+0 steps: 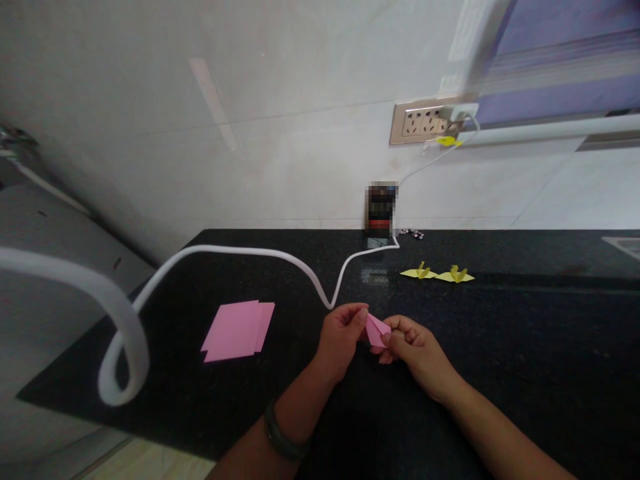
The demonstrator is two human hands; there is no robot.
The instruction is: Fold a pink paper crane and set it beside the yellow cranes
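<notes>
Pink folded paper point(376, 330), narrow and layered, pinched between two bare hands above a black countertop point(525, 353), as seen from the head camera. At the paper's upper left corner, left hand point(343, 337) with thumb and bent forefinger pressed together, dark bangle point(281, 433) around the wrist. At the paper's lower right, right hand point(413, 347) with thumb laid on top and fingers curled behind. Hard to tell whether touching the surface below. Well to the left of both hands, stack of pink sheets point(235, 330), lying flat with edges out of line. Beyond the right hand, two yellow folded-paper birds point(455, 275), tip to tip. From the far left, white tube point(260, 252), looping, then dipping to a sharp bend just beyond the left hand. Straight ahead of the hands, pixelated upright object point(381, 210) near the pale wall point(310, 167). Higher, beyond the right hand, socket panel point(420, 123) with white plug point(463, 112) and thin white cable point(435, 162).
</notes>
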